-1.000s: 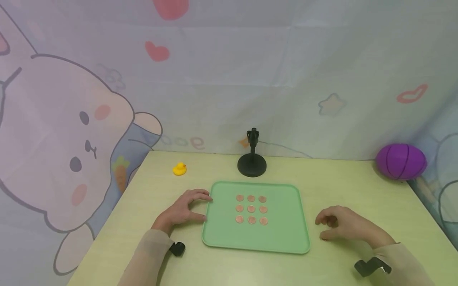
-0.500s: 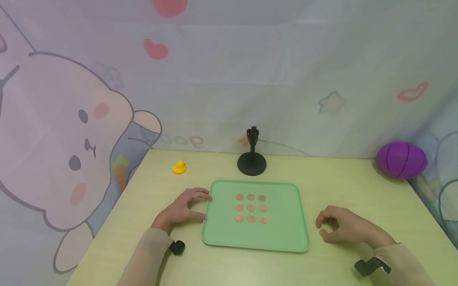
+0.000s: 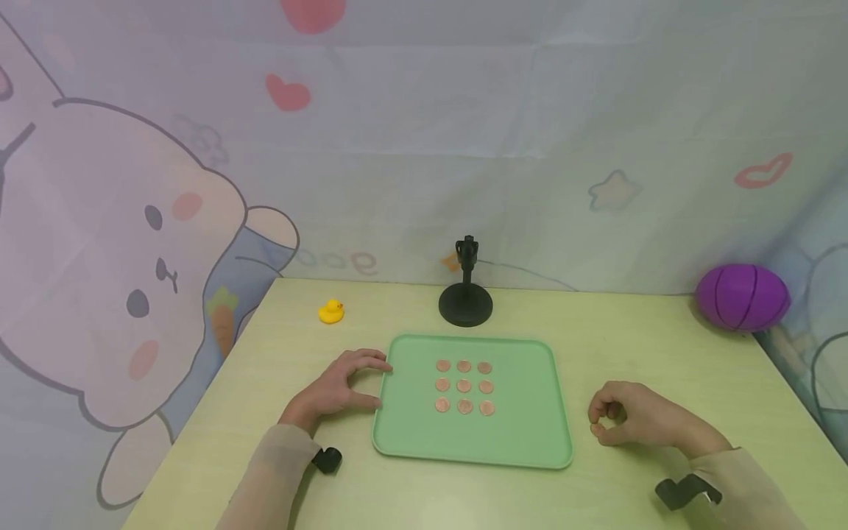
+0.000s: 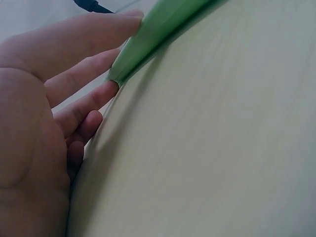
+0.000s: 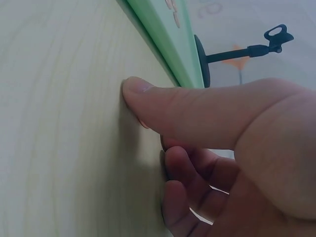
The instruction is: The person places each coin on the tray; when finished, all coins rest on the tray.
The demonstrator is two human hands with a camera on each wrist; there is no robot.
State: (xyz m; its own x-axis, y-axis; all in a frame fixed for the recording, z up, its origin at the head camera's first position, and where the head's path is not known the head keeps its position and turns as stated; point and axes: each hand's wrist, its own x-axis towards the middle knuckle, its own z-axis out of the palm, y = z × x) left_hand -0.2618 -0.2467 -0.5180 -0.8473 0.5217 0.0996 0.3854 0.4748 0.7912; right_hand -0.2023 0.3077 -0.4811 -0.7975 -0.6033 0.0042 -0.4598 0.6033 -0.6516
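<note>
A light green tray [image 3: 523, 434] lies on the table, with several copper coins [image 3: 464, 386] set in even rows on it. My left hand [image 3: 336, 386] is at the tray's left side, fingers extended and spread. In the left wrist view, fingertips of the left hand [image 4: 74, 89] touch the rim of the tray [image 4: 158, 24]. To the right of the tray, my right hand [image 3: 639, 414] is low at the table, thumb and index finger drawn together on a coin [image 3: 598, 429]. Only a copper edge of that coin [image 5: 143, 124] shows below the thumb in the right wrist view.
Behind the tray stands a black stand with a round base [image 3: 466, 305]. A yellow rubber duck [image 3: 331, 311] sits at the back left. At the back right corner is a purple ball [image 3: 743, 298]. A printed cloth [image 3: 411, 147] hangs behind the table.
My right thumb and index finger have come closer together, and a coin now shows at their tips. My left hand and the coins on the tray have stayed in place.
</note>
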